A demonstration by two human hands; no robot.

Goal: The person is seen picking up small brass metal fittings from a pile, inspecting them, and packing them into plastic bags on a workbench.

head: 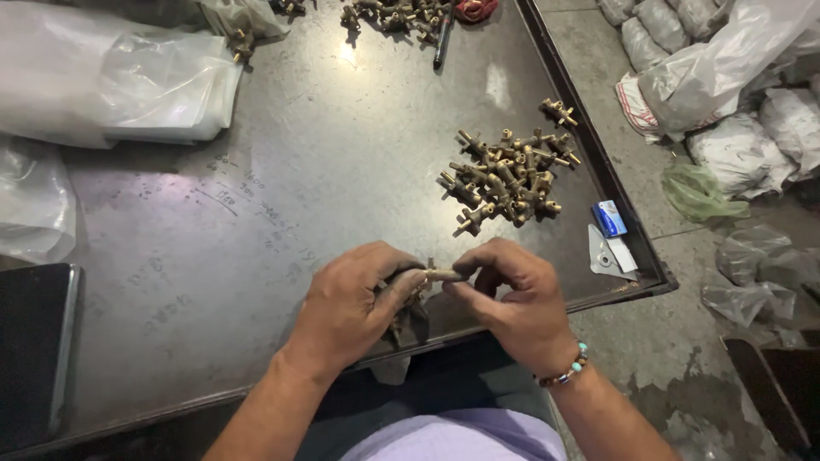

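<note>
Both hands pinch one small brass fitting (444, 275) low in the centre of the frame: the left hand (354, 303) closes thumb and fingers on its left end along with a dark rag (408, 320), while the right hand (512, 299) grips its right end between thumb and forefinger. Just above, right of centre, a pile of brass fittings (508, 179) lies on the dark metal table (299, 171). Clear plastic bags (120, 81) sit at upper left.
</note>
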